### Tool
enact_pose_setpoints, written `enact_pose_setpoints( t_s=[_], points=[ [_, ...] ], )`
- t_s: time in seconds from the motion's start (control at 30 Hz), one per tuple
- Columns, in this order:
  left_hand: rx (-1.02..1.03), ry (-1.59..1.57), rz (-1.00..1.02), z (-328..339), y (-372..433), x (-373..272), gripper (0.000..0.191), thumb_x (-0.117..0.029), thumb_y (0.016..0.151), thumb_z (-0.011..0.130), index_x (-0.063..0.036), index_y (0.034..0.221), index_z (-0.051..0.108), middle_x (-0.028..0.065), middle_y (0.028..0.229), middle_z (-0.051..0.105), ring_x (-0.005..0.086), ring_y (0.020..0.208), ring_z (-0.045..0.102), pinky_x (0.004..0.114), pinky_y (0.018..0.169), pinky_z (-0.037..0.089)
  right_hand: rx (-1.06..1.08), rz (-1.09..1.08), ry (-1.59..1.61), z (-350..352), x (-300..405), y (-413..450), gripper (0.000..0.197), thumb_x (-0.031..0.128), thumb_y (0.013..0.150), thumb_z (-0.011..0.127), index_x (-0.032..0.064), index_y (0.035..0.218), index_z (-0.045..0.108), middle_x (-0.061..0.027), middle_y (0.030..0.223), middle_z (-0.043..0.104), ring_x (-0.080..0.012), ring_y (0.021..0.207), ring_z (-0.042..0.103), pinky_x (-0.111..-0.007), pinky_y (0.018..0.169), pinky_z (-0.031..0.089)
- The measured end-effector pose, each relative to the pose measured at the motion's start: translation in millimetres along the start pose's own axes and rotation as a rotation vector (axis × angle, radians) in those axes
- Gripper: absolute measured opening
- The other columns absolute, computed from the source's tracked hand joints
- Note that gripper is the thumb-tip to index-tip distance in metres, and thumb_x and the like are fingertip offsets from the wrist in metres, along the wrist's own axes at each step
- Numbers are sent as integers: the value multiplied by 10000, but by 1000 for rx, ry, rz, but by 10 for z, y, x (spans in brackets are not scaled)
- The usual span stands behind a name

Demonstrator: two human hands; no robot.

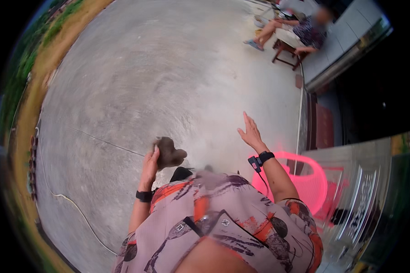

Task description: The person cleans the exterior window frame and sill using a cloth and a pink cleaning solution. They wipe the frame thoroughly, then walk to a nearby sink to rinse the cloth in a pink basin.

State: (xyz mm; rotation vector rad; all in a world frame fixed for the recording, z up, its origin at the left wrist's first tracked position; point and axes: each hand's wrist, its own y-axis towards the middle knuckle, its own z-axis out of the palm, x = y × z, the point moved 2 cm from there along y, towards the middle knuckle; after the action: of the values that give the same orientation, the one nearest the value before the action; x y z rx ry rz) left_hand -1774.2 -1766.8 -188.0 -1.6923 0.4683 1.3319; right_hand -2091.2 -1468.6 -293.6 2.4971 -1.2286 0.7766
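My left hand (150,167) grips a dark brown, limp-looking piece, perhaps a cloth (167,153), by its left edge. My thumb lies across it, and its outline is lobed. What it is exactly cannot be told. Farther right, my right hand (251,133) is held out over the concrete floor (140,85), holding nothing, with its thumb apart from the extended fingers. A black strap with a small device and a cable circles the right wrist. Beneath the right forearm stands a bright pink plastic chair (311,187).
At the upper right a person (307,32) sits on a wooden stool (287,47) by a tiled wall. A dark doorway (362,99) and a shiny metal door panel (362,201) are to the right. A pale hose (75,204) curves along the left floor.
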Motion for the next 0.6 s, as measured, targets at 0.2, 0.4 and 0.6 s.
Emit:
enact_pose_setpoints(
  t_s=[0.2,0.4,0.6],
  points=[
    [-50,46,-24,46,1040,-165,537,-423,1012,485,64,1208,600,67,1073,648,139,996,584,281,878,464,301,-273,33,402,239,900,675,252,888,634,108,1487,360,-237,1362,533,-389,1256,512,-459,1053,416],
    [127,-1,-55,53,2299,-516,553,-453,1018,468,51,1192,617,61,1062,663,128,995,589,276,888,468,436,-25,546,453,307,1534,353,252,927,634,41,1209,661,-171,917,719,-256,776,678,-352,760,541],
    [285,-59,15,228,3447,-1362,510,-446,1020,465,22,1152,618,35,1037,656,114,950,581,283,848,460,136,374,353,-94,163,2264,295,237,936,615,72,1168,691,-170,1097,706,-309,993,695,-363,873,539]
  ],
)
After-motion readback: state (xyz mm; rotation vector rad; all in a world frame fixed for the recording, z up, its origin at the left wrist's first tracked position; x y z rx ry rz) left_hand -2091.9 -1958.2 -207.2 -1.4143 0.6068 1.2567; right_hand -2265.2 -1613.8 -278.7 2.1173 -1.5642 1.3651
